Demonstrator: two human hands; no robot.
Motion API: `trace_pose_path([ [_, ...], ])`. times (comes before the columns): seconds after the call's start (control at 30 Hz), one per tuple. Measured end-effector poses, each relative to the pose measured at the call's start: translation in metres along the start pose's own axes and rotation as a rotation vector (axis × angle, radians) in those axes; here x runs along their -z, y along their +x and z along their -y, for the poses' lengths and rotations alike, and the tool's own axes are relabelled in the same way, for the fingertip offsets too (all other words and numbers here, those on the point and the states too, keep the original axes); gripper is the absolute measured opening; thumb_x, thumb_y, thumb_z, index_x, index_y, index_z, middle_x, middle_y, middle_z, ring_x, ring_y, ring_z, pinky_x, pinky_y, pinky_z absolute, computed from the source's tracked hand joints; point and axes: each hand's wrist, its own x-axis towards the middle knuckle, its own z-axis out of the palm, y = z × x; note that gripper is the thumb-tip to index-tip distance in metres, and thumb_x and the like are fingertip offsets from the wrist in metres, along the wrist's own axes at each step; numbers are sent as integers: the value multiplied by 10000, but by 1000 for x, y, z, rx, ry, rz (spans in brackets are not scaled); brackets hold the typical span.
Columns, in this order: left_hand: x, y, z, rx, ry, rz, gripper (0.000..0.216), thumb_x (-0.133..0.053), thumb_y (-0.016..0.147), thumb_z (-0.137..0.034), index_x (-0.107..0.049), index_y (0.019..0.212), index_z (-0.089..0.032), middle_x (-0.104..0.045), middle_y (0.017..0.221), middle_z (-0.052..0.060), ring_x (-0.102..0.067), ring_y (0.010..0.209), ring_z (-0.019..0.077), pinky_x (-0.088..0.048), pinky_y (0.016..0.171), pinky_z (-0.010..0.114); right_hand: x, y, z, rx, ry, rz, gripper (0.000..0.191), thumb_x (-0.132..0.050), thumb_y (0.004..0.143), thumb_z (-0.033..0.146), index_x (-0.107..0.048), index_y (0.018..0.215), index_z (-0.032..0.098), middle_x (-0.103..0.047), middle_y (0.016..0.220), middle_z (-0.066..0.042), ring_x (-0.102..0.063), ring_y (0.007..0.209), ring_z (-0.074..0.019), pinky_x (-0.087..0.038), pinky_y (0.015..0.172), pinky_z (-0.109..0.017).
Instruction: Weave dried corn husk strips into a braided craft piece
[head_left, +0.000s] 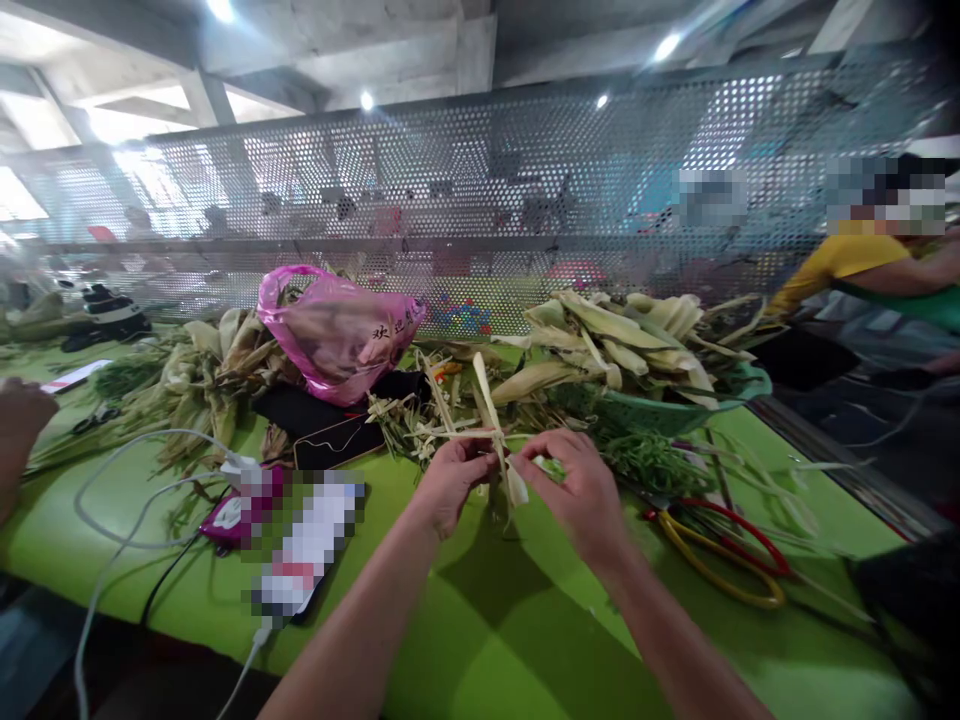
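Note:
Over the green table, my left hand pinches pale corn husk strips where they cross. One strip stands upright from the crossing, others stick out sideways, and a short end hangs below. From the other side my right hand is closed with thumb and forefinger together at the strips. Its fingertips partly hide what they grip. Behind my hands lies a tangle of dried husk scraps. To the right of my right hand are scissors with red and yellow handles.
A green basket heaped with corn husks stands at the back right. A pink plastic bag sits at the back left. Nearer are a phone, a purple power strip and cables. Another person's hand shows at far left.

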Motion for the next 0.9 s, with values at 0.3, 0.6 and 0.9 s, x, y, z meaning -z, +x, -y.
trace_pose_path([
  [0.3, -2, 0, -1, -27, 205, -15, 188, -667, 684, -196, -678, 856, -119, -638, 762, 36, -531, 638, 94, -427, 650, 230, -11, -5, -2, -123, 54, 171, 124, -515, 839, 243, -518, 716, 226, -601, 723, -7, -544, 663, -176, -385, 621, -281],
  [0.6, -4, -5, -3, -51, 274, -72, 206, -633, 771, -348, -579, 832, -159, -444, 589, -46, -376, 514, 66, -283, 492, 200, -10, -6, 5, -60, -77, 214, 73, -497, 800, 181, -548, 775, 225, -657, 880, -42, -600, 769, -197, -410, 671, -279],
  [0.9, -1, -1, 2, 47, -7, -147, 349, -719, 688, -421, -496, 709, -154, -388, 536, -66, -241, 418, 19, -131, 421, 176, -10, -3, -2, -77, 50, 265, 115, -503, 843, 237, -557, 744, 214, -671, 824, -59, -618, 770, -214, -430, 687, -293],
])
